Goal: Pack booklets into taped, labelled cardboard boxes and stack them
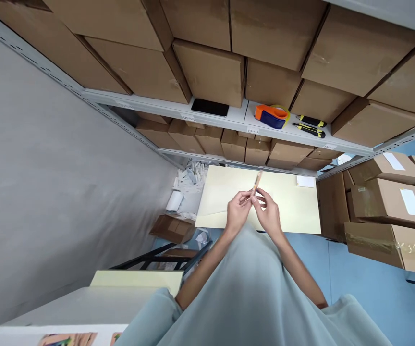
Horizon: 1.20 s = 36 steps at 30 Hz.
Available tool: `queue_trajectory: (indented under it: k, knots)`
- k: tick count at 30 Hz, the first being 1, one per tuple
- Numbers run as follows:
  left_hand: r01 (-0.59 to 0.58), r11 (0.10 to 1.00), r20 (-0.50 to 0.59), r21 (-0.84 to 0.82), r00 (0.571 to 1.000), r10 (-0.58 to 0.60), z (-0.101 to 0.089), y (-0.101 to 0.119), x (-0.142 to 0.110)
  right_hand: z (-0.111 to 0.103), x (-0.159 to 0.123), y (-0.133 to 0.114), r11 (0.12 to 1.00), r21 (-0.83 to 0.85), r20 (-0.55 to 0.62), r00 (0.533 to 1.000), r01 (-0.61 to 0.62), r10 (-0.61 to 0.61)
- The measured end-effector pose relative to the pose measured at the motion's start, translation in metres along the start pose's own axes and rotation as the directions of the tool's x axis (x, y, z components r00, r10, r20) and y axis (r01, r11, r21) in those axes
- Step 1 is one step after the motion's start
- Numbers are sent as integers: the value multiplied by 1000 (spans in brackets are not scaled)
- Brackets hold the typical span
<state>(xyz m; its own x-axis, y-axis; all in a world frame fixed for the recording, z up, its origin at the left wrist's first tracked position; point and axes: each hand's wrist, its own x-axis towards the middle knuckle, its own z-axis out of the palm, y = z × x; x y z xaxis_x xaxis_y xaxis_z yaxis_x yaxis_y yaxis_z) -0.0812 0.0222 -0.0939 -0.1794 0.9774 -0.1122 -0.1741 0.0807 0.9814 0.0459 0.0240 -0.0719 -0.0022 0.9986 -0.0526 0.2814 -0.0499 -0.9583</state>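
Note:
Over the pale yellow tabletop (286, 211), both my hands meet around a slim, peach-coloured printed packet (257, 179), seen nearly edge-on and tilted up to the right. My left hand (238, 211) is closed, its fingertips pinching the lower end of the packet. From the other side, the thumb and fingers of my right hand (268, 214) grip that same end. The fingertips cover the packet's lower part, and its print is too small to read. A small stack of white labels (305, 181) lies at the table's far right corner.
Shelves with cardboard boxes (207, 72) rise behind the table. One shelf edge holds a black phone (210, 107), an orange tape dispenser (272, 116) and box cutters (310, 129). More boxes (384, 206) are stacked right. Scrap paper (191, 180) lies left; a white bin (20, 334) stands lower left.

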Motion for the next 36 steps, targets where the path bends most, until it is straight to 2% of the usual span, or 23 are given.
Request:
queue_trajectory:
  k: [4, 6, 8, 10, 12, 14, 16, 20, 22, 24, 26, 29, 32, 34, 36]
  knots:
    - [-182, 959, 153, 219, 977, 150, -12, 2, 0, 8, 14, 2, 994, 93, -84, 995, -52, 60]
    - [-203, 948, 165, 244, 972, 166, -25, 3, 8, 2, 19, 3, 992, 117, -64, 997, -45, 53]
    - [-148, 957, 64, 250, 989, 136, -41, 2, 18, -6, 22, 1, 987, 156, -22, 999, -26, 30]
    - [-35, 980, 1, 194, 999, 35, -55, 0, 26, -12, 24, -1, 978, 208, 5, 1000, -19, 19]
    - [99, 991, 79, 88, 991, -106, -63, -1, 32, -16, 24, -3, 969, 244, 23, 999, -31, 26]
    - [204, 979, 168, 14, 965, -204, -65, 0, 33, -16, 25, -2, 965, 256, 38, 998, -53, 45]
    - [239, 971, 166, -12, 958, -234, -62, 1, 31, -14, 27, 2, 965, 254, 39, 997, -70, 62]
    - [225, 974, 97, -27, 970, -221, -55, -1, 28, -11, 33, 14, 968, 237, 16, 996, -84, 83]
    - [210, 977, 52, -20, 977, -209, -53, -3, 28, -14, 35, 18, 980, 182, -39, 995, -84, 93]
    - [179, 984, -13, -1, 984, -179, -52, -4, 28, -17, 36, 17, 995, 81, -136, 988, -65, 76]
    - [127, 991, -64, 35, 990, -125, -50, -5, 28, -18, 34, 14, 999, 9, -171, 984, -50, 51]
    - [30, 995, -91, 94, 996, -21, -42, -1, 24, -11, 26, 6, 995, 61, -35, 997, -73, 75]
    - [-126, 970, -14, 210, 991, 132, -30, 5, 16, 5, 19, 1, 979, 173, 67, 993, -106, 96]
    - [-259, 919, 90, 298, 966, 243, -23, 9, 11, 11, 18, 1, 970, 217, 57, 993, -110, 100]
    - [-351, 870, 190, 347, 934, 301, -19, 13, 8, 10, 20, 2, 963, 246, 26, 994, -110, 106]
